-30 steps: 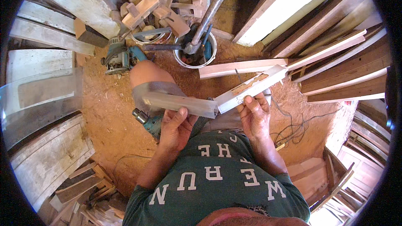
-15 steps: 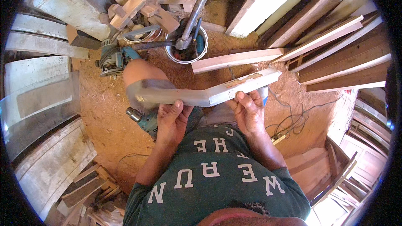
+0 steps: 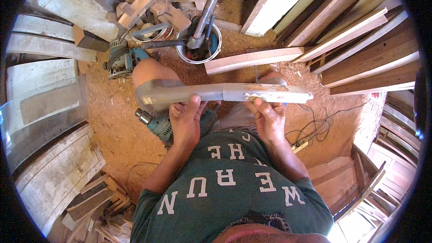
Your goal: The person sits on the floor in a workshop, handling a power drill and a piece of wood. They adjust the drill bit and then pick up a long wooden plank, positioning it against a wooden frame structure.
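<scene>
Across my lap I hold a long, narrow two-part piece [image 3: 204, 92]. Its left half is smooth grey with a small yellowish mark near the end. Its right half is whitish, with a worn, torn-looking brown patch. A seam crosses the middle; I cannot tell exactly what kind of thing it is. My left hand [image 3: 186, 119] pinches the grey half, thumb on top and fingers beneath. My right hand [image 3: 270, 119] grips the lower edge of the whitish half the same way. Below my left hand a teal power drill [image 3: 159, 126] lies partly hidden behind my wrist.
Ahead stands a white bucket [image 3: 198, 58] of tools with a hammer [image 3: 204, 18] across it. Wooden hand planes [image 3: 137, 11] and a corded power tool [image 3: 120, 65] sit to its left. Planks [image 3: 254, 58] lean at the right, near a coiled cable [image 3: 319, 126]. Shavings cover the floor.
The two-part piece was bent at its seam, right half angled up and away; now it lies nearly straight. Its right end has come down and extends further right. Both hands keep their grip.
</scene>
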Demonstrator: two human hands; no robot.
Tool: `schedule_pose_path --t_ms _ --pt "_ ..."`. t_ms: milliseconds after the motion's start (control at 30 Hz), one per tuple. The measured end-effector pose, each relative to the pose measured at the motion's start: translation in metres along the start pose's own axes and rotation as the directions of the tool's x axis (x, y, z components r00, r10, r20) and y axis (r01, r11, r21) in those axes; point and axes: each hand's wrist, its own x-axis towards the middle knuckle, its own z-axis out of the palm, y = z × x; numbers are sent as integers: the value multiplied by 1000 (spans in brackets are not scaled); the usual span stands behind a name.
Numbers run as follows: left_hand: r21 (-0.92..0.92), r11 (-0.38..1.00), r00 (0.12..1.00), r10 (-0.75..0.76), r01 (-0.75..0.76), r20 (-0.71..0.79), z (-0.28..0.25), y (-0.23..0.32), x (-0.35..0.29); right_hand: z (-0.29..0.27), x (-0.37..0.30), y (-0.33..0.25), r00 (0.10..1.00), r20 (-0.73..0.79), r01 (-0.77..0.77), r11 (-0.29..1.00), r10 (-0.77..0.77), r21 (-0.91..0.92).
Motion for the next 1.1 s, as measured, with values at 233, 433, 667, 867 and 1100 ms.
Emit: schedule_pose_path --t_ms 233,433,667,867,1100 --pt "60 997 998 -48 46 41 -3 -11 -6 -3 -3 19 996 83 -10 991 21 -133" --pt "78 996 997 -53 48 64 -4 1 -7 0 -3 8 990 111 101 990 -90 -97" --pt "107 993 998 -45 40 45 -30 12 2 -20 12 -7 978 139 185 960 -158 -210" --pt "495 868 876 -267 38 401 -33 0 -6 -19 3 8 976 212 127 938 -60 -321" --pt "662 557 732 -137 -501 668 17 24 -9 -32 -12 -14 979 195 138 881 -54 -452"
